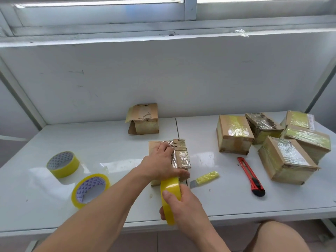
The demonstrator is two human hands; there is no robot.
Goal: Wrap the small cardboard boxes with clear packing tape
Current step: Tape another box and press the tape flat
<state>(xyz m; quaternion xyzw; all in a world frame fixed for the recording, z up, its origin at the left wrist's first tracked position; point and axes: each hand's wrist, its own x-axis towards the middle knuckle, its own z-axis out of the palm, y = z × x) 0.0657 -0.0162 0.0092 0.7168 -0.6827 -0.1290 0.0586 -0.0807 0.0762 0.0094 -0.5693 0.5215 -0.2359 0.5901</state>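
Low in the centre of the frame, the right hand (183, 206) grips a roll of yellowish clear tape (170, 197), fingers and thumb curled round its rim, the roll standing on edge at the near side of a small cardboard box (181, 157). The left hand (160, 162) lies flat on top of that box, fingers spread and straight, pressing it to the white desk (109, 139); the thumb reaches down the near face beside the roll. The box's right part is already covered in crinkled tape.

Just right of the box lies a small yellow-handled blade (205, 178), and further right a red utility knife (251, 176). At the right of the frame sit five taped boxes (234, 135) clustered together. Behind, at centre against the back panel, an opened box (143, 119) stands alone. At lower left, two spare tape rolls (62, 163) rest on the desk.
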